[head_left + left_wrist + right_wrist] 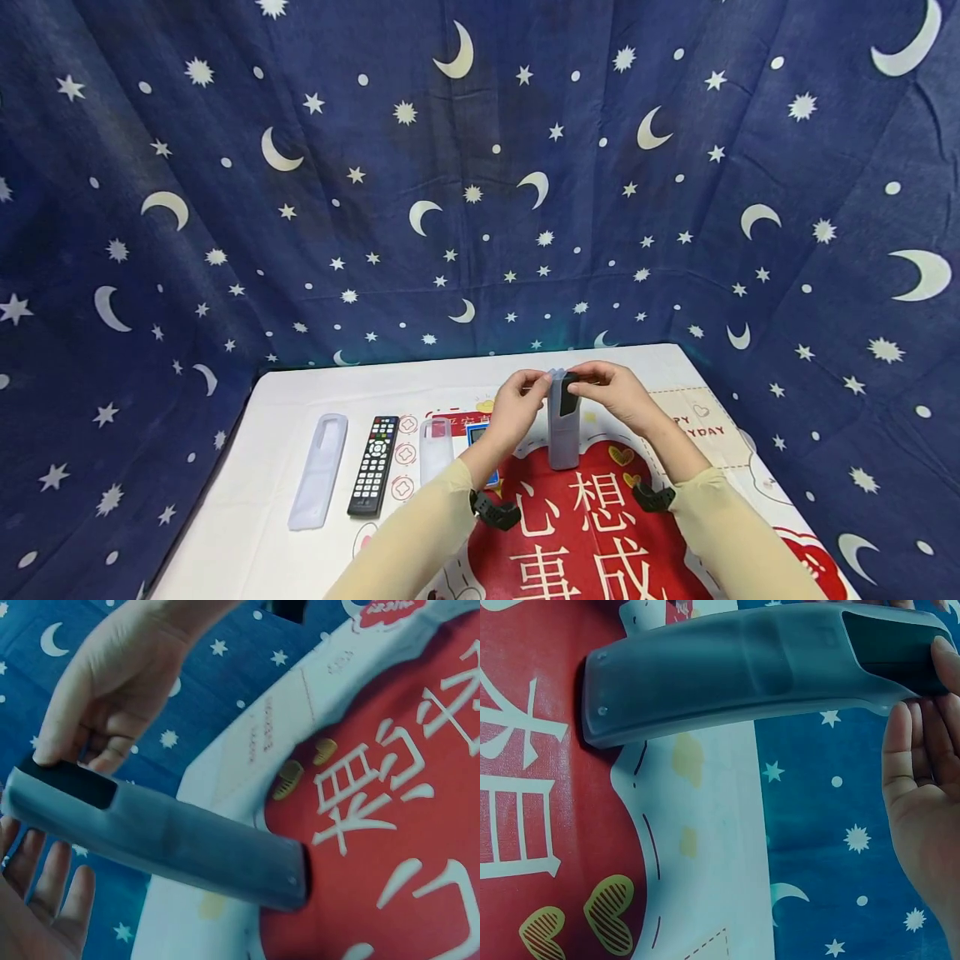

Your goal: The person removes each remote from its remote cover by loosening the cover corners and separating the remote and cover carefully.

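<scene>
A translucent silicone remote cover (564, 446) stands upright on the table with a dark remote control (570, 400) inside it. The remote's black end shows through the opening near the top in the right wrist view. At the cover's upper left edge, my left hand (519, 408) pinches the rim with thumb and index finger; its other fingers (75, 907) extend loosely. My right hand (624, 402) grips the top from the other side, its thumb pressed on the remote's black end (900, 656). The cover's lower end rests on the red print.
To the left lie an empty translucent cover (318, 471), a black remote control (373, 467) with many buttons and another clear cover (436, 450). A blue-edged item (477, 432) is partly hidden behind my left forearm. A starry curtain (480, 183) hangs behind the table.
</scene>
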Tool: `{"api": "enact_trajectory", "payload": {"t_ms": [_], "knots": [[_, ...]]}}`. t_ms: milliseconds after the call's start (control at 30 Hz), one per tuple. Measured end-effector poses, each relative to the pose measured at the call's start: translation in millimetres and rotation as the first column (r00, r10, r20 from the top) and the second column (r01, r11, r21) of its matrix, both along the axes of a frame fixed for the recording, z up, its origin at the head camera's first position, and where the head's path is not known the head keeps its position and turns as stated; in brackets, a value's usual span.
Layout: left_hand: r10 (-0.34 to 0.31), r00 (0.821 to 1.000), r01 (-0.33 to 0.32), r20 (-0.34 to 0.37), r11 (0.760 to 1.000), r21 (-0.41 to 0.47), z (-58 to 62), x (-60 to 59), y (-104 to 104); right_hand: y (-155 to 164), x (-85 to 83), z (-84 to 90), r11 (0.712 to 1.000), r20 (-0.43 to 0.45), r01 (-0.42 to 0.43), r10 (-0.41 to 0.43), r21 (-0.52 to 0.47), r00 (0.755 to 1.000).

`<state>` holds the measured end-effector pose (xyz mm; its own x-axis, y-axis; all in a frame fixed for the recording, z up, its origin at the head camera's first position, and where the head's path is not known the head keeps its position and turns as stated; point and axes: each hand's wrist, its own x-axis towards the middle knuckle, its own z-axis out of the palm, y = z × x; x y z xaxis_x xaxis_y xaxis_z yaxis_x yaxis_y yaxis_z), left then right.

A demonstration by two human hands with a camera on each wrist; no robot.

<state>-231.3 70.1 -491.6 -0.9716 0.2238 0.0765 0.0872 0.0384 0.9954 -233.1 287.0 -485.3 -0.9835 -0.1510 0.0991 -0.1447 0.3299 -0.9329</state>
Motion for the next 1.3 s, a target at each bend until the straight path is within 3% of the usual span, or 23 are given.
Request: {"api": "enact_trajectory", "payload": {"t_ms": [267, 367, 567, 700, 833, 967, 1100, 1300], "knots": [[-0.044, 0.997, 0.034, 0.069, 0.991, 0.133, 10.1, -5.0, 4.7, 0.3, 3.5, 4.4, 1.0, 0.0, -0.019, 0.019, 0.025, 1.0], [-0.05, 0.993, 0.035, 0.102, 0.99, 0.14, 11.6, -6.0, 5.8, 2.2, 2.8, 2.9, 0.999, -0.009, -0.026, 0.026, 0.033, 1.0], [-0.036, 0.984, 0.007, 0.175, 0.987, 0.163, 7.1, -11.2, 7.3, 2.5, 2.8, 0.7, 1.0, -0.005, -0.012, 0.012, 0.027, 1.0], [0.011, 0.968, -0.056, 0.25, 0.983, 0.173, -1.9, -13.1, 6.3, 2.6, 4.3, 0.5, 1.0, 0.003, -0.013, 0.012, 0.022, 1.0], [0.052, 0.953, -0.086, 0.3, 0.991, 0.102, -17.4, -11.2, 1.7, 4.0, 6.2, -1.1, 0.999, 0.0, -0.02, 0.02, 0.027, 1.0], [0.046, 0.964, -0.038, 0.262, 0.999, -0.037, -29.3, -5.9, -0.2, 5.3, 8.2, -1.8, 1.0, 0.01, 0.007, -0.007, 0.023, 1.0], [0.032, 0.972, 0.009, 0.232, 0.985, -0.174, -35.6, -1.5, 1.4, 6.2, 9.3, -1.5, 1.0, 0.015, 0.005, -0.005, 0.012, 1.0], [-0.018, 0.96, 0.1, 0.279, 0.954, -0.283, -40.5, 0.4, 6.8, 8.0, 10.0, -1.5, 1.0, 0.011, -0.002, 0.002, 0.014, 1.0]]}}
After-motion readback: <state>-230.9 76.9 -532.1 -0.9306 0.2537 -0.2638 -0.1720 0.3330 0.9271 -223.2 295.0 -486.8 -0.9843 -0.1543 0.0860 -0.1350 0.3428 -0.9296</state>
